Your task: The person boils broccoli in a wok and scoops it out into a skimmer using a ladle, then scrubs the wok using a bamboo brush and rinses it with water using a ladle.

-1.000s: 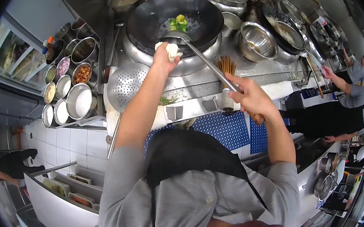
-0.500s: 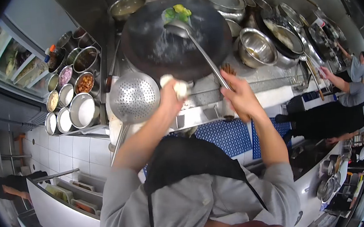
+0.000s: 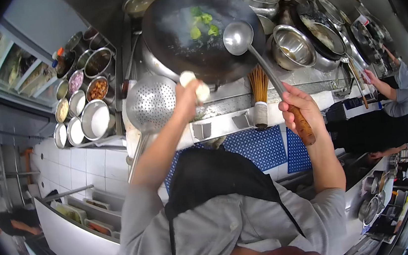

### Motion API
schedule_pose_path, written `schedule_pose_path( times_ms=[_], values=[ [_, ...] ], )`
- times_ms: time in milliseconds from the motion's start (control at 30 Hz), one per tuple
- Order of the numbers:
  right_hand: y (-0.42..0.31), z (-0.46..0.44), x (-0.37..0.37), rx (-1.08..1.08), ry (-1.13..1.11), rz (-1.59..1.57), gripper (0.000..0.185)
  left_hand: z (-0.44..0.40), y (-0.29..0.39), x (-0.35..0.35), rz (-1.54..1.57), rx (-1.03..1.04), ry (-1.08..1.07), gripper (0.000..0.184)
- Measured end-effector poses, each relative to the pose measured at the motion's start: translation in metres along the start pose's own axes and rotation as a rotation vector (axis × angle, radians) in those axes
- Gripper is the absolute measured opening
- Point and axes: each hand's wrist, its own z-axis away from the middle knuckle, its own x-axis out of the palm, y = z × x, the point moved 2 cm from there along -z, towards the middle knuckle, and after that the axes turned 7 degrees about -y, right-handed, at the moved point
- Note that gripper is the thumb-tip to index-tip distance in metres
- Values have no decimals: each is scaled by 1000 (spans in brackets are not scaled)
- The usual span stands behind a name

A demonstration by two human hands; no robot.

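Note:
A white cloth is bunched in my left hand, which is at the near edge of the black wok; the wok's handle is hidden. The wok is tilted, and several green broccoli pieces lie spread in it under some steam. My right hand is wrapped round the wooden handle of a steel ladle. The ladle's bowl is over the right part of the wok, beside the broccoli.
A perforated strainer lies left of the wok. A bamboo brush stands at the counter's front. Metal bowls are on the right, ingredient pots on the left. Another person works at the far right.
The wok lifted and tilted. The broccoli went from a clump near the ladle to scattered pieces. The ladle moved right, away from the broccoli, and my right hand shifted right.

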Motion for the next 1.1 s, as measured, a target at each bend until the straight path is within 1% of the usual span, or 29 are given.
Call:
schedule_pose_path(
  times_ms=[33, 67, 100, 167, 233, 267, 300, 367, 400, 433, 500, 567, 600, 667, 700, 733, 767, 833, 867, 900, 967, 1000, 1033, 1100],
  values=[
    [-2, 0, 0, 2, -17, -39, 49, -1, -18, -4, -11, 113, 7, 24],
    [-2, -2, 5, -21, -45, -44, 43, -7, -35, -13, -27, 186, 38, 28],
    [0, -6, 13, -26, -105, -111, 37, -6, -40, -17, 23, 197, -8, 29],
    [9, -17, 31, -11, -223, -228, 27, 2, -28, -14, 16, 169, 33, 30],
    [21, -38, 48, 19, -253, -362, 17, 6, -8, -7, 42, 53, 47, 26],
    [29, -55, 41, 30, -342, -498, 16, 9, 4, 0, 49, 34, 78, 20],
    [33, -52, 39, 72, -384, -586, 17, 11, 18, -1, -88, -113, 52, 13],
    [30, -50, 34, 148, -476, -751, 20, 7, 12, -6, 177, -270, -72, 8],
    [36, -45, 28, 161, -530, -760, 27, 9, 16, -2, 245, -265, -82, 8],
    [39, -36, 25, 133, -513, -739, 31, 14, 20, 5, 310, -264, -94, 9],
    [40, -31, 18, 161, -638, -840, 45, 7, 15, 15, 466, -267, -97, 14],
    [39, -32, 22, 157, -595, -781, 36, -27, 18, 17, 525, -306, -162, 18],
    [38, -32, 25, 152, -583, -746, 32, -20, 16, 22, 541, -329, -137, 19],
    [39, -20, 23, 95, -560, -639, 33, -21, 27, 43, 567, -347, -107, 21],
    [39, -15, 21, 64, -549, -589, 34, -2, 31, 56, 519, -330, -98, 22],
    [35, -11, 20, 67, -477, -484, 36, 18, 38, 66, 538, -340, -96, 21],
    [32, -10, 14, 71, -460, -422, 36, 29, 41, 72, 559, -354, -88, 21],
    [25, -10, -4, 81, -428, -303, 36, 21, 34, 56, 516, -278, -90, 19],
    [22, -10, -10, 100, -369, -324, 41, 15, 31, 45, 490, -237, -95, 18],
    [13, -4, -11, 129, -338, -305, 42, 7, 21, 32, 426, -168, -102, 17],
    [10, 2, -27, 146, -322, -251, 40, 4, 3, 12, 211, -87, 9, 12],
    [5, 6, -32, 140, -320, -230, 39, 8, -8, 13, 178, 10, 109, 14],
    [-4, 10, -35, 134, -316, -209, 38, 14, -19, 8, 20, 60, 95, 22],
    [-17, 6, -39, 141, -313, -151, 37, 6, -56, -7, -53, 360, 137, 29]
  ],
)
